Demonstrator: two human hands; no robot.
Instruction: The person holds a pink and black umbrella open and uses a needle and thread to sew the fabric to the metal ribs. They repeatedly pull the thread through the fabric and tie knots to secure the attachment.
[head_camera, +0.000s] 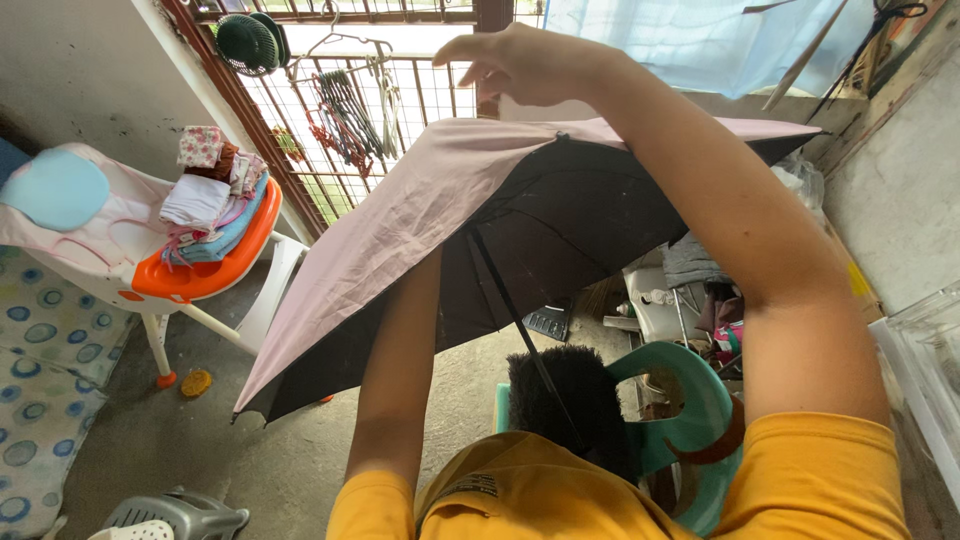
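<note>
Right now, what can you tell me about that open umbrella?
The umbrella is open and tilted, its canopy pale pink outside and black inside, looking like thin fabric. Dark ribs and a slim dark shaft run beneath it. The right hand rests over its top edge, fingers curled forward. The left hand is hidden under the canopy; only that forearm shows, reaching up inside. It hangs in the air above a concrete floor, in front of a window grille.

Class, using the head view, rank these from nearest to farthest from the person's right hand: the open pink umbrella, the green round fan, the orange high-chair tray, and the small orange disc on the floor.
1. Open pink umbrella, directly under the right hand.
2. Green round fan, upper left on the window grille.
3. Orange high-chair tray, left, piled with folded cloths.
4. Small orange disc, lower left on the floor.
</note>
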